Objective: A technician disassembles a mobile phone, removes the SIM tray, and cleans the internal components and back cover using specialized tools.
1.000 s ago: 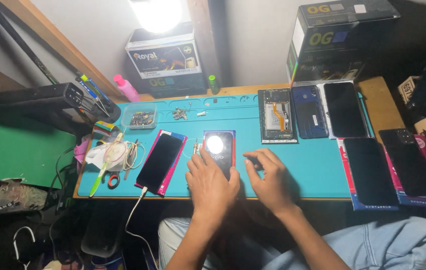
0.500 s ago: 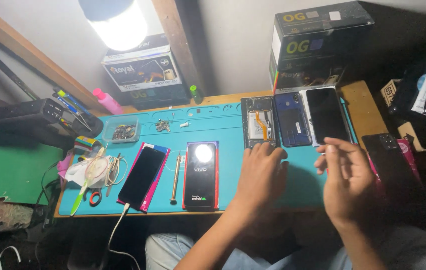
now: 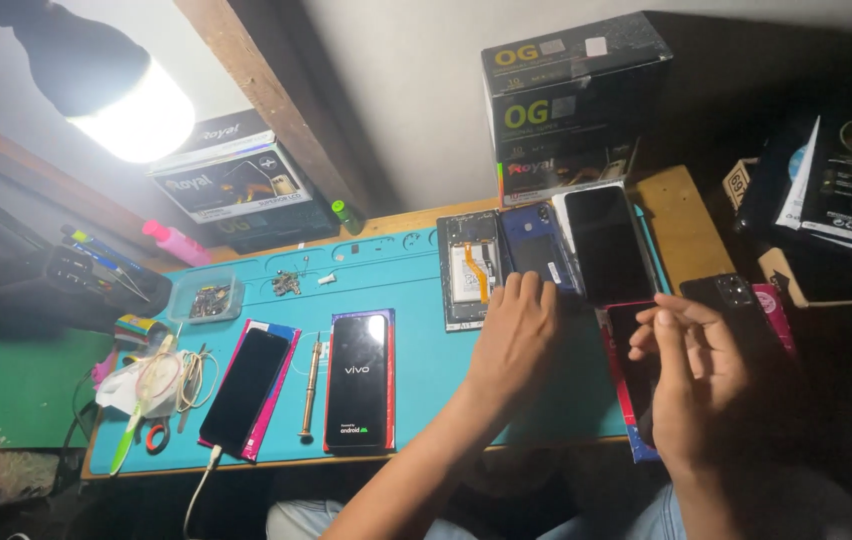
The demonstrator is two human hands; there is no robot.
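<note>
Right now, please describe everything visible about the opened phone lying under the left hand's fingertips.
The opened phone lies flat on the blue work mat, near its far edge, long side pointing away from the person. Its back cover is off, showing a pale battery, an orange flex strip and dark boards. A dark blue phone lies directly to its right. The left hand rests at its near right corner.

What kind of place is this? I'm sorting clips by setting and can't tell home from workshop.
Most likely a small phone repair bench: a teal work mat holds an opened phone with its insides showing, several other phones, and a clear tray of small parts, lit by a bare bulb.
</note>
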